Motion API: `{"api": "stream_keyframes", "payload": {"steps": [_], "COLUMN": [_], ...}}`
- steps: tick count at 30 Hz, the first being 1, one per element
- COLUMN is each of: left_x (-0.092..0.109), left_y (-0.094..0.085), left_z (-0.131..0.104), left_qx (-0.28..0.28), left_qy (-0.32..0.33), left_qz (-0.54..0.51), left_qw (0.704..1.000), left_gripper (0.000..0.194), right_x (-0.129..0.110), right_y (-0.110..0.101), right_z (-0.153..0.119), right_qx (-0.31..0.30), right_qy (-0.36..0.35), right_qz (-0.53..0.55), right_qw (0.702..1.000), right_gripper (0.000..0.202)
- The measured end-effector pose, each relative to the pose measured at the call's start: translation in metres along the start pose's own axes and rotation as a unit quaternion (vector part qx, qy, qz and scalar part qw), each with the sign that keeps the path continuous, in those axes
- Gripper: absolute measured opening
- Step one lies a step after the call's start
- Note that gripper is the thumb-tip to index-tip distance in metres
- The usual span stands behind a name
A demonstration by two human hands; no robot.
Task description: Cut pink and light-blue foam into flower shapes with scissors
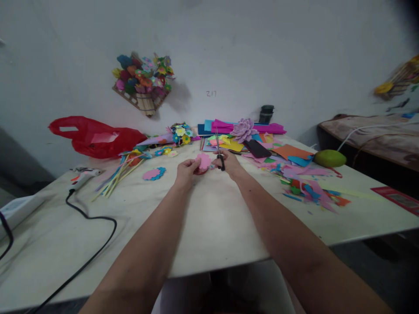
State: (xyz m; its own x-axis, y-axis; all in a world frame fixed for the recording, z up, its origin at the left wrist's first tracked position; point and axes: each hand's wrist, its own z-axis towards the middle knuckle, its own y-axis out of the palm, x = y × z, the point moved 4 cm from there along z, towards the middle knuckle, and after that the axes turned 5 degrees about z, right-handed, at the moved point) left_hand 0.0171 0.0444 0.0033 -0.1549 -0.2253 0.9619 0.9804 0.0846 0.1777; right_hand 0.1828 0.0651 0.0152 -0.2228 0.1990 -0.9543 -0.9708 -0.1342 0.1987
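Between the thumb and fingers of my left hand point(188, 170) is a pink scalloped paper flower point(203, 161), with a darker red edge showing beneath it. My right hand point(229, 163) is closed around a pair of scissors point(218, 146) with black handles. The blades point up and away from me, just right of the flower and apart from its edge. Small bluish bits show near my right fingertips, too small to make out. To the left on the table lie pink and blue scalloped paper pieces point(153, 174), partly overlapping.
A glue gun point(84, 178) and its black cord lie at left, near thin coloured sticks point(122, 176) and a red plastic bag point(98, 137). Paper scraps point(310, 187), a dark phone point(257, 148) and a green mango-like fruit point(330, 158) are at right. Coloured sheets point(225, 126) lie along the back.
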Motion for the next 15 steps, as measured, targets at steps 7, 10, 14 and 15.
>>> {"api": "stream_keyframes", "payload": {"steps": [7,10,14,15], "left_x": [0.001,0.001,0.000,0.000], "left_y": [0.001,0.004,0.001,-0.003], "left_z": [-0.001,-0.002,0.003,0.005], "left_qx": [0.005,0.003,0.029,0.056], "left_qy": [-0.002,0.022,0.058,0.065], "left_qz": [-0.015,-0.012,0.032,0.043], "left_qw": [1.000,1.000,0.997,0.995], "left_gripper": [0.041,0.040,0.036,0.035], "right_x": [0.006,0.010,0.008,0.007], "right_y": [0.001,0.011,0.020,0.020], "right_z": [0.001,-0.003,-0.008,-0.009], "right_qx": [-0.006,-0.055,-0.068,-0.060], "right_qy": [0.028,0.049,0.054,0.055], "right_qz": [0.014,0.020,0.033,0.038], "right_qw": [0.999,0.997,0.996,0.996], "right_gripper": [0.039,0.038,0.029,0.029]}}
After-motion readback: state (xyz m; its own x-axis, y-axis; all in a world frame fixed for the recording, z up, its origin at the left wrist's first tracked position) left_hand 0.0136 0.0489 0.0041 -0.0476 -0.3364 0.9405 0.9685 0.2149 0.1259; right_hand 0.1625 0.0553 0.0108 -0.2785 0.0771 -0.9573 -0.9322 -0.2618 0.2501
